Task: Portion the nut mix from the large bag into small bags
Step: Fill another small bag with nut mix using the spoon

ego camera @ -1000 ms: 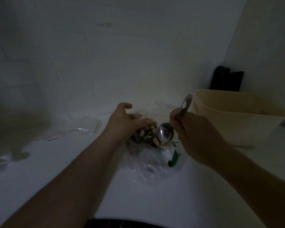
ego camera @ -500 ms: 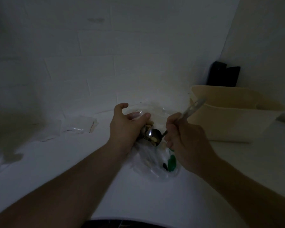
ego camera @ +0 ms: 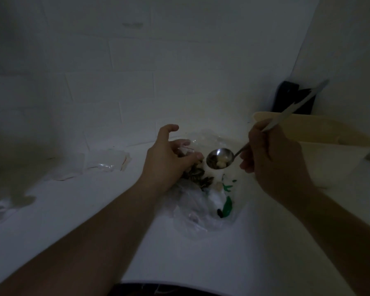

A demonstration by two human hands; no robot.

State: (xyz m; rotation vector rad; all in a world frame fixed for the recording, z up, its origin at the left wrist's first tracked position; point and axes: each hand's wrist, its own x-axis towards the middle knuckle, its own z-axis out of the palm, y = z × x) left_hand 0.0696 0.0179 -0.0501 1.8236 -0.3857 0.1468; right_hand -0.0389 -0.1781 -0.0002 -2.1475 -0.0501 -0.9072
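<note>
Dim white bench (ego camera: 94, 210), left hand (ego camera: 169, 161) at centre, fingers curled round the mouth of a clear small bag (ego camera: 192, 167) of nuts, right hand (ego camera: 273, 163) at 3 o'clock pinching a metal spoon (ego camera: 220, 158) holding nuts, above the crumpled large bag (ego camera: 203, 206), beige tub (ego camera: 329, 146) at 2 o'clock.

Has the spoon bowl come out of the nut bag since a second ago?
Yes. The spoon in the right hand has lifted clear of the nuts, bowl now face up with a few pieces, nearer the beige tub.

left hand (ego camera: 165, 159): fingers curled, gripping | right hand (ego camera: 273, 165): fisted, gripping
</note>
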